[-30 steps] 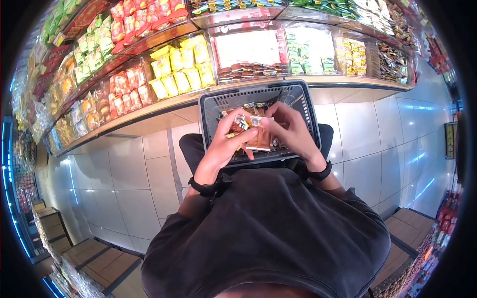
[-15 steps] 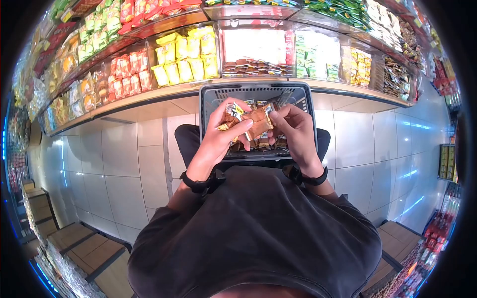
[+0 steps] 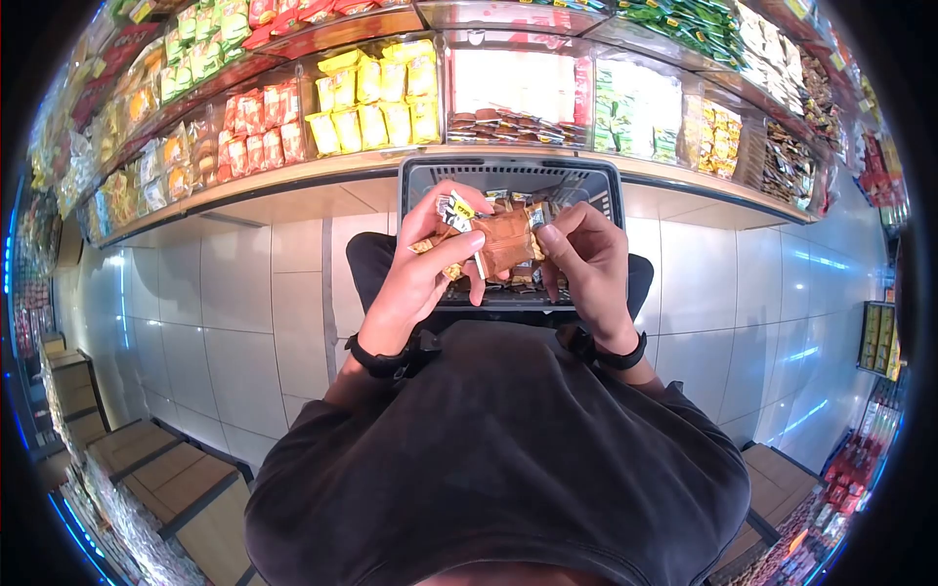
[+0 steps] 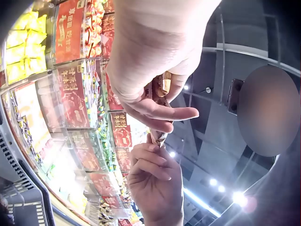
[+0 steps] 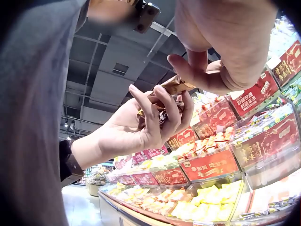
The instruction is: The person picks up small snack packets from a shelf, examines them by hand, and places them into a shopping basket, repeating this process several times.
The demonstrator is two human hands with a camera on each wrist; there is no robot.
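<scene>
Both hands are over a grey basket (image 3: 414, 176) that has brown packets in it. A brown packet (image 3: 506, 242) is stretched between them, its right end pinched by the thumb and fingers of the right hand (image 3: 594, 269). The left hand (image 3: 415, 269) holds its left edge under the thumb, together with further brown and yellow packets (image 3: 445, 256). From the left wrist view, the left hand (image 4: 155, 61) is above and the right hand (image 4: 157, 188) below, with the packet (image 4: 159, 136) between. In the right wrist view the left hand's fingers lie around the packets (image 5: 162, 115).
Behind the basket runs a display shelf (image 3: 371, 163) with yellow bags (image 3: 376, 107), red bags (image 3: 262, 127) and brown packets (image 3: 513, 127) in bins. The person's knees flank the basket. Tiled floor (image 3: 234, 303) lies on both sides, with wooden boxes (image 3: 186, 483) at the lower left.
The hands have moved a little apart, and the brown packet between them now lies flatter and shows more of its face. The view has shifted slightly.
</scene>
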